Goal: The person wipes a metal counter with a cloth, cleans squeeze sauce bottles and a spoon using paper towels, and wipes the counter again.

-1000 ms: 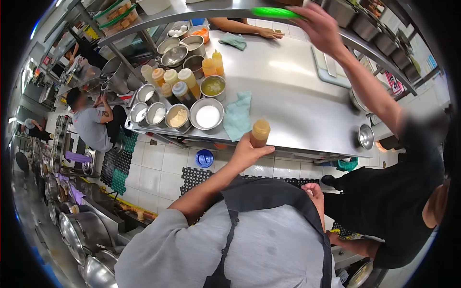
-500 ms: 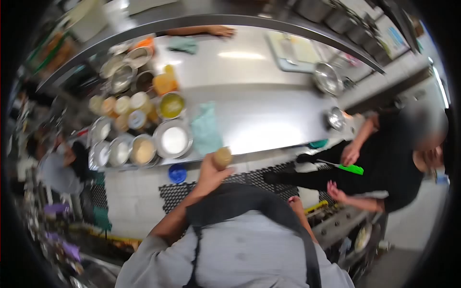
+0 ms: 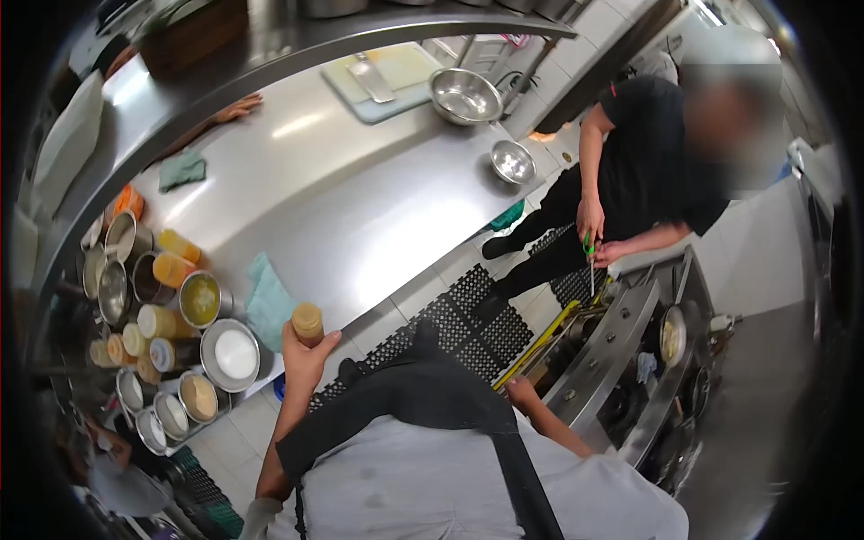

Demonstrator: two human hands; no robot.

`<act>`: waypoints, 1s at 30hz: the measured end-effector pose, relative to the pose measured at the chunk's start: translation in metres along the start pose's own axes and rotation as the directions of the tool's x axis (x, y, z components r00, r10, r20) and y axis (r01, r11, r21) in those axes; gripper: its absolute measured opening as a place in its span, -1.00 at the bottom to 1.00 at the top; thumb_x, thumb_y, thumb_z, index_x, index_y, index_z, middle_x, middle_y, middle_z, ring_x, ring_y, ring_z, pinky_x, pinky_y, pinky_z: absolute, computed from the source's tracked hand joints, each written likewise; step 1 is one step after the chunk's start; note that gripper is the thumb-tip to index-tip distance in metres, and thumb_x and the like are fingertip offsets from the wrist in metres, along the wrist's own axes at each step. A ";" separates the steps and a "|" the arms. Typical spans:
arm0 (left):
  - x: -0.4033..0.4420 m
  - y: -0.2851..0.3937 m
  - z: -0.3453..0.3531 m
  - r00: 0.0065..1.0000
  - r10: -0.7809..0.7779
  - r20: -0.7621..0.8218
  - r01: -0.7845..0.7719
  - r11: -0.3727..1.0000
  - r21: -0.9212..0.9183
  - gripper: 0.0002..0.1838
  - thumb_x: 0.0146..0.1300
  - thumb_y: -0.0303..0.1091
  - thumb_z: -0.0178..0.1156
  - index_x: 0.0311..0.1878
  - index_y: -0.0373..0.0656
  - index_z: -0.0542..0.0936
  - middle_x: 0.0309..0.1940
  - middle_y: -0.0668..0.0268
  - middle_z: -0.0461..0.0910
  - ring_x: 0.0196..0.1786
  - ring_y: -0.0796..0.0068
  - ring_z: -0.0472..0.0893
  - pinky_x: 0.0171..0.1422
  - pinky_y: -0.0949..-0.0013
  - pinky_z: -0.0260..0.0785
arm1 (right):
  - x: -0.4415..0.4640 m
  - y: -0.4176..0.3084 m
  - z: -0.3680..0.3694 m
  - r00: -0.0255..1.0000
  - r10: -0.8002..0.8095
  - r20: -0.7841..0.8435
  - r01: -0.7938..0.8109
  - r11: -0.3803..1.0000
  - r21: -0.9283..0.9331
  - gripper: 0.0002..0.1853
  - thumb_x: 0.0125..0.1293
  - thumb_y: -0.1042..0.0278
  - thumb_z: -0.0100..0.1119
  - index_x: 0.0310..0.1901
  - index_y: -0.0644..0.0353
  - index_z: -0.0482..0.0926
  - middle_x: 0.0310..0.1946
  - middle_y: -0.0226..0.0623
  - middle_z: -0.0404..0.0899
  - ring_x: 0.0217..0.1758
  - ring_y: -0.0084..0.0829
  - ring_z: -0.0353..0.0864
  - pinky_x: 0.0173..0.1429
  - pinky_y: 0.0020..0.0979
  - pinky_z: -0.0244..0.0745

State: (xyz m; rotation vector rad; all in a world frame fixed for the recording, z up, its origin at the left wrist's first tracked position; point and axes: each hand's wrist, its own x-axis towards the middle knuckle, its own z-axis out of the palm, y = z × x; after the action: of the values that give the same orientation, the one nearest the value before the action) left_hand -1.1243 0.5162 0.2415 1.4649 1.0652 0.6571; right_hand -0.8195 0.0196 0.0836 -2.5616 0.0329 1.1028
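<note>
My left hand (image 3: pixel 304 360) is wrapped around a small bottle (image 3: pixel 307 320) with a tan top. It holds the bottle upright at the front edge of the steel table (image 3: pixel 360 216), close to a pale green cloth (image 3: pixel 268 301). A metal bowl of white stuff (image 3: pixel 236 355) sits just left of that hand. My right hand (image 3: pixel 520 392) hangs low beside my apron, near the yellow rail (image 3: pixel 540 342) of the stove. Its fingers are partly hidden, so what they do is unclear.
Squeeze bottles (image 3: pixel 162 322) and metal containers (image 3: pixel 198 396) crowd the table's left end. A cutting board (image 3: pixel 382 81) and steel bowls (image 3: pixel 465 96) are at the far side. A co-worker (image 3: pixel 630 171) stands right, holding a green-handled tool (image 3: pixel 589 247). The stove (image 3: pixel 621 351) holds pans.
My view has swung to the right, bringing more of the stove into sight. The bottle stays in my left hand. The co-worker's hands have come together on the green-handled tool, which now points down.
</note>
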 end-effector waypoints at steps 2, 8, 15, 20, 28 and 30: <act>0.007 0.015 0.014 0.999 -0.044 0.014 0.044 0.999 -0.025 -0.34 0.04 -0.30 0.65 0.12 -0.31 0.49 -0.07 0.23 0.58 -0.02 0.41 0.59 0.15 0.27 0.47 | 0.020 -0.027 0.014 0.995 0.098 -0.025 -0.088 0.959 0.269 -0.55 0.30 -0.03 0.37 -0.22 0.32 0.63 -0.28 0.04 0.70 -0.16 0.04 0.77 -0.06 -0.07 0.71; 0.006 0.050 0.079 0.996 -0.085 -0.024 0.081 0.989 -0.124 -0.41 0.10 -0.40 0.63 0.12 -0.26 0.50 -0.08 0.28 0.59 -0.05 0.46 0.60 0.13 0.30 0.48 | 0.146 -0.074 -0.012 0.943 0.186 0.277 -0.322 0.725 0.609 -0.96 0.40 0.48 0.13 -0.25 0.20 0.51 -0.54 -0.21 0.42 -0.68 -0.25 0.42 -0.54 -0.15 0.52; 0.014 0.101 0.147 0.969 -0.248 0.006 0.248 0.966 -0.078 -0.38 0.15 -0.45 0.58 0.23 -0.30 0.48 -0.01 0.23 0.62 0.04 0.39 0.66 0.17 0.27 0.52 | 0.280 -0.165 -0.132 0.947 0.300 0.117 -0.188 0.221 0.957 -0.76 0.46 0.26 0.12 0.06 0.14 0.48 -0.29 -0.20 0.50 -0.32 -0.15 0.57 -0.35 -0.07 0.60; 0.000 0.139 0.182 0.959 -0.257 -0.120 0.246 0.964 -0.096 -0.27 0.15 -0.47 0.55 0.35 -0.38 0.41 0.10 0.15 0.58 0.11 0.32 0.66 0.25 0.21 0.53 | 0.368 -0.283 -0.222 0.989 0.010 0.150 -0.147 0.286 0.947 -0.29 0.55 -0.17 0.12 0.56 0.01 0.21 0.63 -0.07 0.06 0.52 0.14 0.21 0.43 0.22 0.38; -0.025 0.122 0.185 0.918 -0.333 -0.214 0.317 0.943 -0.104 -0.44 0.19 -0.53 0.53 0.21 -0.26 0.48 -0.07 0.28 0.60 0.01 0.49 0.64 0.05 0.36 0.58 | 0.363 -0.277 -0.088 0.905 -0.174 0.388 -0.063 0.848 0.527 -0.46 0.46 -0.09 0.22 0.28 0.11 0.55 0.16 -0.10 0.52 0.08 -0.12 0.56 0.00 0.04 0.58; -0.024 0.138 0.175 0.980 -0.183 -0.078 0.178 0.982 -0.067 -0.44 0.17 -0.36 0.59 0.15 -0.23 0.50 -0.08 0.29 0.61 0.00 0.46 0.63 0.08 0.33 0.55 | 0.349 -0.257 -0.040 0.780 -0.220 0.585 0.430 0.869 -0.246 -0.42 0.27 0.05 0.42 0.28 0.14 0.64 0.22 -0.04 0.64 0.21 -0.06 0.67 0.13 0.03 0.63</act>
State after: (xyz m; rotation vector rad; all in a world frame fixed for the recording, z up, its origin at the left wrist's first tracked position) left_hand -0.9482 0.4235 0.3452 1.2812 1.2179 0.6188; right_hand -0.5079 0.2874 -0.0586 -2.2979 -0.8143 1.7667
